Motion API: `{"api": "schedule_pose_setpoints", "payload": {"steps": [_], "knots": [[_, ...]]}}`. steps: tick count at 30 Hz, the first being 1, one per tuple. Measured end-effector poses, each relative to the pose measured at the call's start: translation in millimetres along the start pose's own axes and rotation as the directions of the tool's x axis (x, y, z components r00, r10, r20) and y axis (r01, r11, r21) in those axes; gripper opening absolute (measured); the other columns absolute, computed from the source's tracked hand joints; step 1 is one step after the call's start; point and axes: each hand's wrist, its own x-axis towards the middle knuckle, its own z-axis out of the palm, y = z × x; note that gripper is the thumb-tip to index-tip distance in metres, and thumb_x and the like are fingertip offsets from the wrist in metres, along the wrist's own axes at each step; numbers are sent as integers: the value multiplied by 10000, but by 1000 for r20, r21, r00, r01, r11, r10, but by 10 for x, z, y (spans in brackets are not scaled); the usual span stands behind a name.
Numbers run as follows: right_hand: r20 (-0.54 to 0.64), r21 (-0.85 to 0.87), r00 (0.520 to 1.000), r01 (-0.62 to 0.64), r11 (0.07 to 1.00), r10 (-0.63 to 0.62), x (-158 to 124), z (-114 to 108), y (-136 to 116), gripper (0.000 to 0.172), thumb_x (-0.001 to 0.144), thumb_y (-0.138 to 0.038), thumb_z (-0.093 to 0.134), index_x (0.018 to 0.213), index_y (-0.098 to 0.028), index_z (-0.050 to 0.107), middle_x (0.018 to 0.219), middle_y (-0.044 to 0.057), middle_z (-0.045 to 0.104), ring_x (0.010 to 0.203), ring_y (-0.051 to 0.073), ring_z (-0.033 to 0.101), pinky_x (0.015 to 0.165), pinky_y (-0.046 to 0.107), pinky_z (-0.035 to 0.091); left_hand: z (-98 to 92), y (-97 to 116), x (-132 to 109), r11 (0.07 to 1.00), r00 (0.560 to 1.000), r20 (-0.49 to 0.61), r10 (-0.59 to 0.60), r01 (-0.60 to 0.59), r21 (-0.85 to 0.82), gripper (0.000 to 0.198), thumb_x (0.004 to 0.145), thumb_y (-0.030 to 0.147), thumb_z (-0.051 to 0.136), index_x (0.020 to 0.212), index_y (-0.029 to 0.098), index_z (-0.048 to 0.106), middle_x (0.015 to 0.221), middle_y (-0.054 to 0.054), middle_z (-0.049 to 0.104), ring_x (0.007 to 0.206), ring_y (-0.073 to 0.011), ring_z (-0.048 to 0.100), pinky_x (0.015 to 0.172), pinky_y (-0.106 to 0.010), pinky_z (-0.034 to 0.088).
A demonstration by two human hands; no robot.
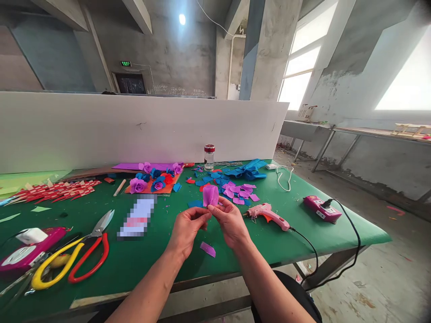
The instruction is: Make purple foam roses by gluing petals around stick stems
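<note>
Above the middle of the green table (161, 255), a purple crepe-paper petal (210, 196) stands upright between my fingertips. My left hand (189, 225) pinches at its lower end, thumb and finger pressed together. From the other side my right hand (232, 220) grips the same base. The fingers hide the petal's bottom. A loose purple paper piece (208, 249) lies just below my hands. To the right, a pink glue gun (267, 214) rests on its side. More cut purple petals (240, 190) are scattered behind my right hand.
Finished paper flowers (151, 179) sit at the back left, near blue paper scraps (249, 169) and a glass jar (209, 158). Red-and-yellow scissors (81, 251) lie left. A power strip (322, 209) with a black cord occupies the right; a white board (144, 130) stands behind.
</note>
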Motion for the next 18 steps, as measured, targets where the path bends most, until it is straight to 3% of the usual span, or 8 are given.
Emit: {"api": "schedule_pose_setpoints", "payload": {"steps": [2,8,13,18], "knots": [[-24,-45,999,27,999,-28,-6,-12,-29,465,597,-259,837,1020,-192,656,724,-9,723,661,124,622,724,259,443,-79,69,25,998,998,70,-8,4,67,277,572,287,817,823,194,748,776,-25,680,645,-121,508,562,-230,384],[53,-148,999,-1,989,9,-81,14,-60,505,595,-287,844,1056,-193,660,739,6,738,679,152,655,749,296,473,-382,288,122,990,991,-53,123,-118,78,341,740,473,679,890,175,746,961,-93,691,755,-158,530,637,-250,397],[153,-233,984,-52,971,90,-134,36,-14,459,574,-265,853,991,-187,677,729,10,740,661,151,659,705,273,468,-477,483,33,983,988,76,137,-145,116,363,788,467,632,970,172,739,971,-112,695,851,-202,564,680,-271,407],[215,-324,964,-78,943,154,-180,36,-20,389,592,-266,835,932,-193,661,713,8,736,638,160,656,638,262,452,-484,602,-85,964,979,187,79,-123,234,248,751,363,662,906,183,733,868,-94,686,810,-215,581,692,-286,414]]}}
